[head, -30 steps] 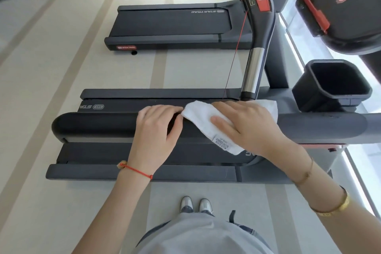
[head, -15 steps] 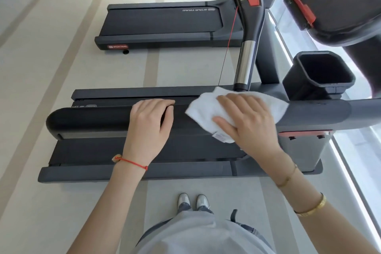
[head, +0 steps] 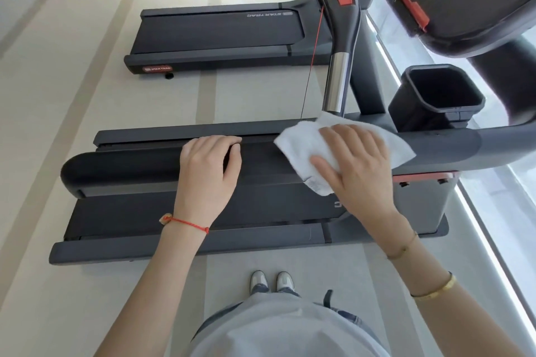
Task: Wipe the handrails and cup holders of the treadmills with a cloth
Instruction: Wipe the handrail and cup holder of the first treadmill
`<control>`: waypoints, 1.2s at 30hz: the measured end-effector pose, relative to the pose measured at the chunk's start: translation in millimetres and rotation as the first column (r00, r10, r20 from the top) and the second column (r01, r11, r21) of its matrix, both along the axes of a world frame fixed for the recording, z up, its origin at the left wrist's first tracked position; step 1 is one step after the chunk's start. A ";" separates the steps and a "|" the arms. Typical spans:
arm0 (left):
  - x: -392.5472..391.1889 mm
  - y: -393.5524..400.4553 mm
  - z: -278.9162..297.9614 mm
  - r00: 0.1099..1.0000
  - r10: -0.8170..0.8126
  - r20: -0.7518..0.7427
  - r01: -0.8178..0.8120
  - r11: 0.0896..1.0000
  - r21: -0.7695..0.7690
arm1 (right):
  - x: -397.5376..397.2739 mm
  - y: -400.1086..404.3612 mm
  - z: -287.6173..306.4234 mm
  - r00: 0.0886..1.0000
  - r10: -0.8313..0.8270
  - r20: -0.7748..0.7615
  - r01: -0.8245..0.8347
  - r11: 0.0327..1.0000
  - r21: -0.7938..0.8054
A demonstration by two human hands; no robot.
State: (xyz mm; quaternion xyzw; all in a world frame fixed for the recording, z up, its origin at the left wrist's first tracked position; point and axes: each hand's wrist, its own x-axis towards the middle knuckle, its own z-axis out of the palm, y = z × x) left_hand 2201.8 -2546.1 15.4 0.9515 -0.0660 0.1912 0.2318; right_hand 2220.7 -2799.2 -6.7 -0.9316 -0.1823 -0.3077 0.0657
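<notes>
Two treadmills stand side by side; two cup holders show, the nearer one (head: 438,95) just beyond the near handrail (head: 139,168). One white cloth (head: 304,148) drapes over that rail toward its console end. The right hand (head: 356,165) presses the cloth flat, fingers straight and slightly spread. The left hand (head: 207,165) grips the bare rail, fingers curled over its far edge. The rail's rounded free end stays uncovered.

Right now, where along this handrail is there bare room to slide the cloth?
Free: the handrail from its rounded end to the left hand, and the short gap between that hand and the cloth. Crowded: under the right hand, beside the cup holder.
</notes>
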 end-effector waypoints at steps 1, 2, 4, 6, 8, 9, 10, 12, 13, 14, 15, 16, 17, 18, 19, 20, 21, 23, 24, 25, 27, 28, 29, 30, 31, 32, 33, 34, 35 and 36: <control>0.2 -0.6 0.4 1.000 0.005 -0.003 -0.005 1.000 0.001 | -0.7 1.4 0.6 0.998 -0.053 0.018 0.052 0.998 0.045; 0.4 -1.2 0.7 1.000 0.006 -0.007 -0.006 1.000 0.004 | -1.8 9.6 1.3 0.995 -0.098 0.029 0.095 0.992 0.082; 0.9 -1.8 1.5 1.000 -0.002 -0.020 0.003 1.000 0.007 | -4.0 37.2 2.0 0.995 -0.102 0.005 0.101 0.990 0.095; 1.0 -0.3 2.2 0.999 -0.022 -0.035 0.022 1.000 0.005 | -7.9 60.1 0.7 0.998 -0.035 -0.050 0.038 0.997 0.061; 0.9 1.3 3.1 0.999 -0.040 -0.033 0.040 0.999 -0.001 | -10.6 63.1 0.8 0.996 0.001 -0.086 0.002 0.999 0.042; 0.6 1.9 3.7 0.999 -0.044 -0.027 0.044 0.999 -0.002 | -10.7 60.3 3.3 0.995 0.016 -0.099 -0.012 0.999 0.049; 0.3 2.1 3.9 0.999 -0.044 -0.022 0.044 0.999 -0.002 | -9.9 57.2 6.5 0.993 0.031 -0.112 -0.025 0.998 0.057; 0.4 2.9 3.5 0.999 -0.044 -0.017 0.044 0.999 -0.005 | -5.2 55.1 12.9 0.989 0.068 -0.133 -0.063 0.997 0.039; 0.8 3.7 2.9 0.999 -0.048 -0.016 0.048 0.999 -0.007 | -1.5 56.4 15.8 0.985 0.093 -0.144 -0.093 0.996 0.012; 1.3 4.2 2.6 0.998 -0.053 -0.015 0.053 0.999 -0.008 | 2.2 58.2 17.8 0.982 0.113 -0.153 -0.117 0.993 -0.017; 1.3 4.5 2.6 0.998 -0.056 -0.013 0.056 0.998 -0.008 | 5.5 60.1 19.1 0.981 0.117 -0.157 -0.125 0.991 -0.040; 1.1 4.6 3.0 0.998 -0.056 -0.012 0.055 0.998 -0.009 | 8.1 61.4 19.0 0.982 0.111 -0.151 -0.120 0.991 -0.054; 1.2 4.7 3.3 0.998 -0.055 -0.012 0.054 0.998 -0.008 | 9.9 61.1 18.2 0.985 0.105 -0.136 -0.114 0.992 -0.059; 1.5 4.9 3.2 0.998 -0.056 -0.011 0.055 0.998 -0.008 | 10.3 58.6 16.6 0.989 0.101 -0.112 -0.107 0.993 -0.055; 1.6 5.1 2.7 0.998 -0.056 -0.011 0.056 0.998 -0.006 | 9.2 53.7 14.3 0.992 0.092 -0.083 -0.095 0.994 -0.043; 1.9 5.2 2.2 0.999 -0.053 -0.012 0.053 0.999 -0.004 | 8.0 46.4 12.3 0.996 0.070 -0.054 -0.071 0.997 -0.025; 2.0 5.6 1.9 0.999 -0.048 -0.014 0.048 0.999 -0.001 | 6.9 38.3 11.3 0.999 0.030 -0.027 -0.030 1.000 0.000; 1.8 4.8 2.2 0.999 -0.039 -0.020 0.039 0.999 0.012 | 6.5 25.1 12.2 0.997 -0.076 0.021 0.074 0.995 0.073; 1.5 3.6 2.8 0.999 -0.038 -0.027 0.038 0.999 0.027 | 6.8 24.2 12.2 0.991 -0.127 0.040 0.122 0.986 0.110; 1.4 1.8 3.4 0.999 -0.040 -0.035 0.042 0.998 0.044 | 6.9 28.0 11.7 0.984 -0.169 0.054 0.160 0.978 0.132; 1.7 -3.9 4.6 0.998 -0.056 -0.040 0.058 0.997 0.054 | 5.8 40.8 8.7 0.981 -0.183 0.069 0.172 0.975 0.137; 2.1 -7.2 5.0 0.997 -0.068 -0.038 0.070 0.996 0.049 | 4.7 45.9 6.2 0.986 -0.146 0.075 0.135 0.981 0.137; 3.1 -10.7 5.2 0.996 -0.083 -0.032 0.084 0.996 0.041 | 3.8 47.4 3.6 0.992 -0.096 0.081 0.084 0.987 0.136; 4.4 -15.7 4.8 0.995 -0.102 -0.024 0.102 0.994 0.034 | 3.7 44.5 1.4 0.995 -0.048 0.086 0.037 0.991 0.126; 5.4 -21.2 4.6 0.993 -0.118 -0.016 0.119 0.993 0.027 | 4.2 39.1 -0.4 0.996 -0.008 0.092 -0.002 0.994 0.105; 6.3 -27.5 4.6 0.991 -0.132 -0.014 0.132 0.991 0.023 | 5.1 32.1 -1.7 0.995 0.022 0.098 -0.031 0.996 0.083; 7.2 -34.4 5.4 0.989 -0.144 -0.017 0.144 0.989 0.018 | 6.1 24.7 -2.5 0.994 0.039 0.102 -0.046 0.997 0.069; 8.2 -41.7 6.6 0.988 -0.154 -0.020 0.154 0.988 0.012 | 7.1 16.4 -2.9 0.994 0.038 0.107 -0.045 0.997 0.067; 9.1 -49.4 8.0 0.986 -0.164 -0.020 0.164 0.986 0.004 | 8.3 7.1 -2.7 0.993 0.024 0.115 -0.032 0.997 0.072; 9.9 -57.1 9.0 0.984 -0.174 -0.022 0.174 0.985 -0.004 | 9.3 -3.3 -1.9 0.993 0.003 0.121 -0.013 0.997 0.081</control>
